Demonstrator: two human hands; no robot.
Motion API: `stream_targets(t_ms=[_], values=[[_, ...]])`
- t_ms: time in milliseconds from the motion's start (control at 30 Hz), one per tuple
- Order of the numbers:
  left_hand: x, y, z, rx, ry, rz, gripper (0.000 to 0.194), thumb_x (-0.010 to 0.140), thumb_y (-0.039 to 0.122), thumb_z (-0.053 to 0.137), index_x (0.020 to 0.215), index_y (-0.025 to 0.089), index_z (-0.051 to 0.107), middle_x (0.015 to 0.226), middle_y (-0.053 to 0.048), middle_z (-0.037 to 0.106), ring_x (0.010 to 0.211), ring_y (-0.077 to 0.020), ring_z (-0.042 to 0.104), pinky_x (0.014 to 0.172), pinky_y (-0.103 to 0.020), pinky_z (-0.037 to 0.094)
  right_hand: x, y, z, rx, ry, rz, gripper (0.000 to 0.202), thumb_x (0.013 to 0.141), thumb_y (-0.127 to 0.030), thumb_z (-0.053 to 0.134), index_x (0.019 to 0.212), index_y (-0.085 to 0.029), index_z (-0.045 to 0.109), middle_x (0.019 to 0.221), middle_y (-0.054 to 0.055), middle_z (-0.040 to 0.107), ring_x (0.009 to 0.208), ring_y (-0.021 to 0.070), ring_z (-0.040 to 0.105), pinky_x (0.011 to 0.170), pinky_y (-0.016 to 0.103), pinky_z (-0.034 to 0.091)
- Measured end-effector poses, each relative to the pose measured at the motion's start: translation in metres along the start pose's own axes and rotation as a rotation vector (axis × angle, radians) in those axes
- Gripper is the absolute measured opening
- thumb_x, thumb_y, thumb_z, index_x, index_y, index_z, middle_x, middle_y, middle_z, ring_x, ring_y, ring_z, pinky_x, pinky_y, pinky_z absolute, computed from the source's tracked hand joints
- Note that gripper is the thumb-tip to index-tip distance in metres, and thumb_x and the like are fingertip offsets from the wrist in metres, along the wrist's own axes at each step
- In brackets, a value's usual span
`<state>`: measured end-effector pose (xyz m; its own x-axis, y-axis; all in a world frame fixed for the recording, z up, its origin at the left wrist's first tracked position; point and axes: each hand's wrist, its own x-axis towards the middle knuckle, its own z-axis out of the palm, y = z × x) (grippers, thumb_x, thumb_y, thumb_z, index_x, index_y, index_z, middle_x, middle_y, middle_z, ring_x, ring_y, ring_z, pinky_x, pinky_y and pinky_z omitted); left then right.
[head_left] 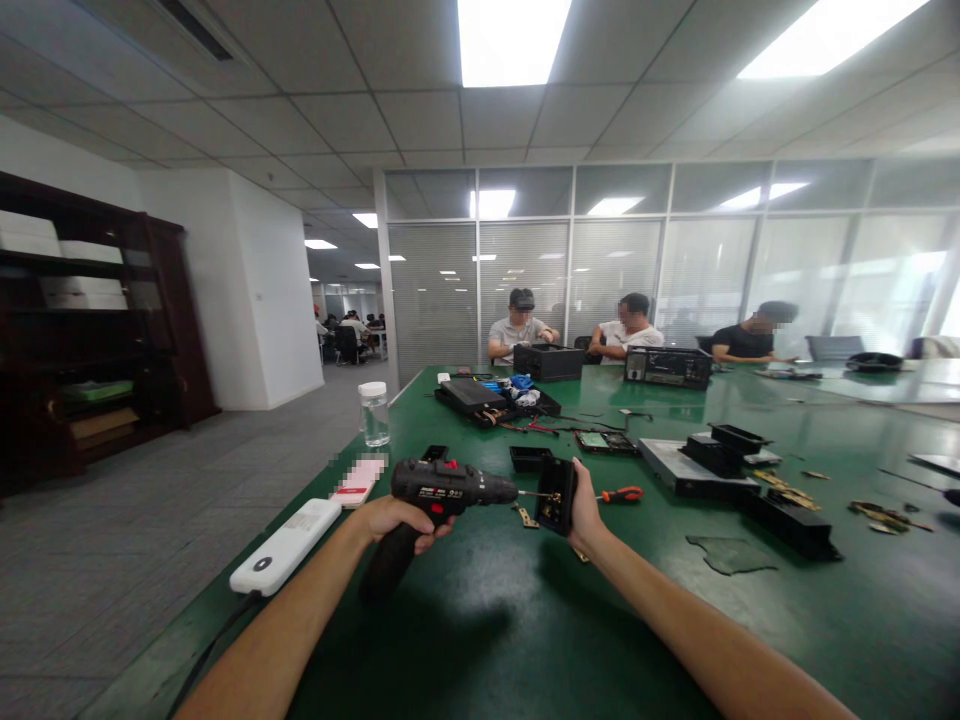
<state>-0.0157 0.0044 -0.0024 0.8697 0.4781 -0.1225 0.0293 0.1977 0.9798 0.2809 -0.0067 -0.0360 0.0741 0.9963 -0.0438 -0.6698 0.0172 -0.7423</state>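
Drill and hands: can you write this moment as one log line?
left hand: grips black drill | right hand: holds small black box upright | drill bit meets box | surface: green table

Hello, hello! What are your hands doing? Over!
Left hand grips drill. Right hand holds black part upright against bit. Screwdriver lies just beyond.

bare table (480,640) nearby, parts clutter (720,465) beyond

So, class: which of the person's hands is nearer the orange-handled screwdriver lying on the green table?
Right. The right hand, holding a small black part, is just left of the orange-handled screwdriver. The left hand grips the cordless drill, farther left.
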Motion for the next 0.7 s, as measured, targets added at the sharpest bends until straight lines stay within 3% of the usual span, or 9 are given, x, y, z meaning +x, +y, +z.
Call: stream_targets(t_ms=[700], values=[[0.0006,-0.0025,-0.0037,-0.014,0.010,-0.007,0.038,0.058,0.016,0.061,0.095,0.009,0.056,0.082,-0.006,0.053,0.054,-0.0091,0.046,0.051,-0.023,0.035,-0.0002,0.0003,-0.0009,-0.009,-0.029,-0.004,0.040,0.070,-0.058,0.045,0.067,-0.020,0.056,0.050,-0.001,0.052,0.045,0.0150,0.050,0.044,0.028,0.041]])
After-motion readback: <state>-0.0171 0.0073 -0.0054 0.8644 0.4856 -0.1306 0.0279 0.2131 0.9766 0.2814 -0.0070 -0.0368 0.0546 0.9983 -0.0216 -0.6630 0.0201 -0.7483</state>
